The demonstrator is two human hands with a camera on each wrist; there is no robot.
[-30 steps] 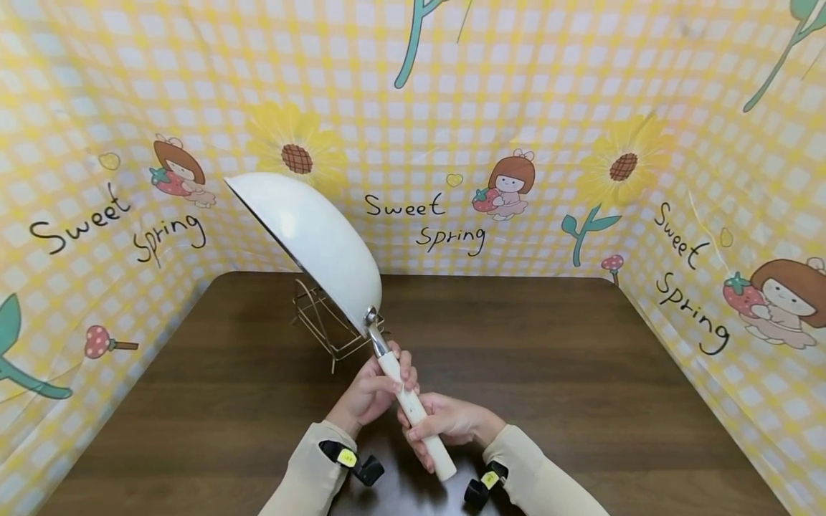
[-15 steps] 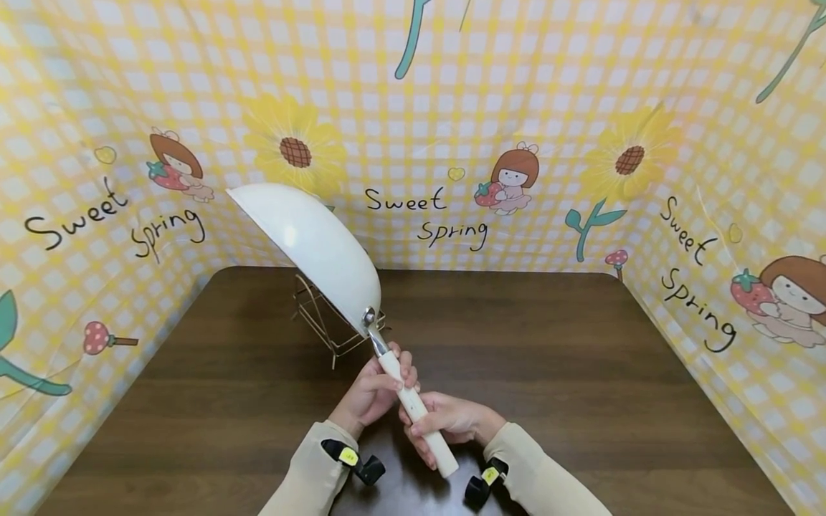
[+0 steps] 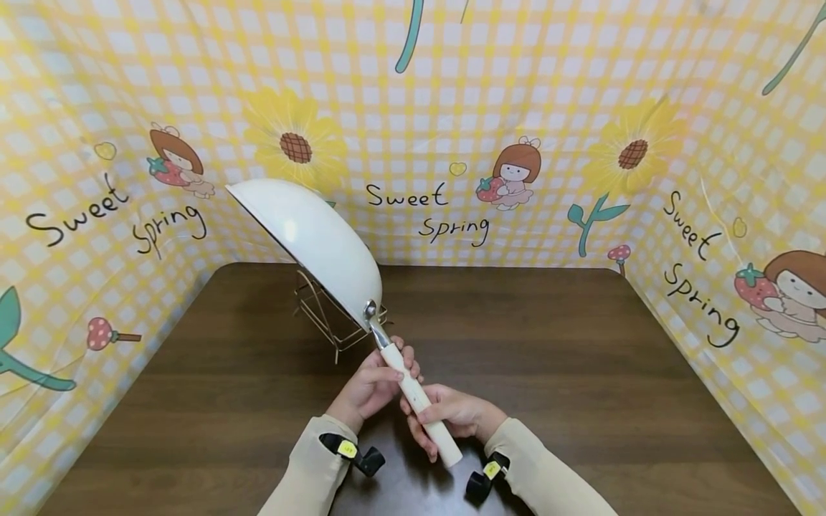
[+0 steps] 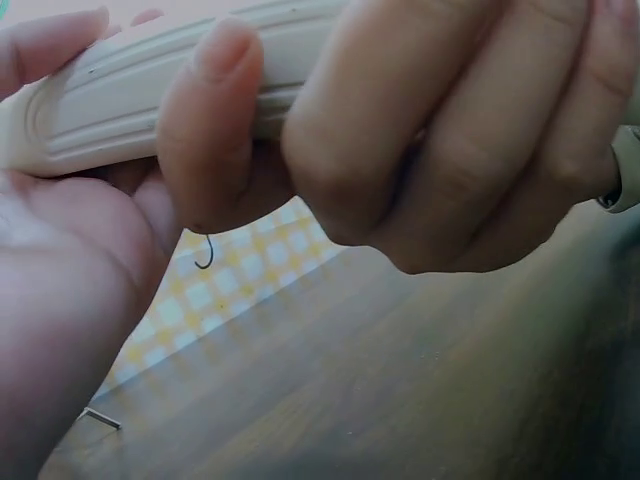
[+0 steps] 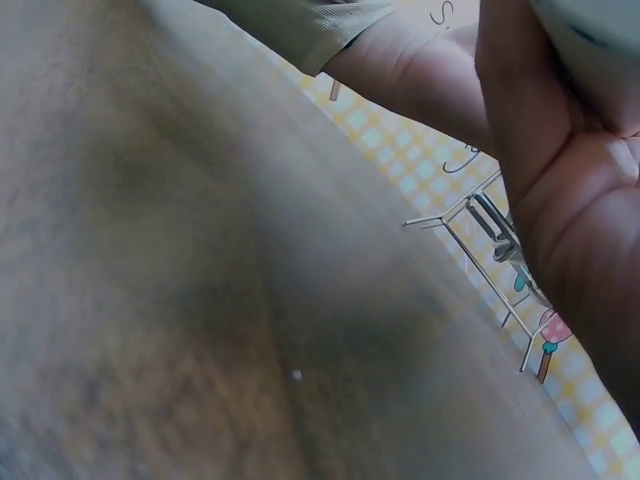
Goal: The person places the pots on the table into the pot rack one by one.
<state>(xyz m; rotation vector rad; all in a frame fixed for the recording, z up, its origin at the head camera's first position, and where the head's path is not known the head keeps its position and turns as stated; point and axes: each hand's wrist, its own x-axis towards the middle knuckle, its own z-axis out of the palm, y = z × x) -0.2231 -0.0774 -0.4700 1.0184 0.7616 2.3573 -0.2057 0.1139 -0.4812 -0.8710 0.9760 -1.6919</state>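
Note:
A white wok is held up at a slant, its outer side facing right and its open side turned down to the left. Both hands grip its cream handle, which joins the bowl by a metal neck. My left hand holds the upper part of the handle, just below the metal. Lower down, near the butt end, my right hand has its fingers and thumb around it. In the left wrist view, curled fingers wrap the grooved handle. The inside of the wok is hidden.
A thin wire rack stands on the dark wooden table, partly hidden behind the wok. Yellow-checked cloth with printed flowers and figures encloses the back and both sides.
The wok dips slightly against the backdrop, with both hands keeping their hold on the handle. The head view tilts down a little. The rack stays in place.

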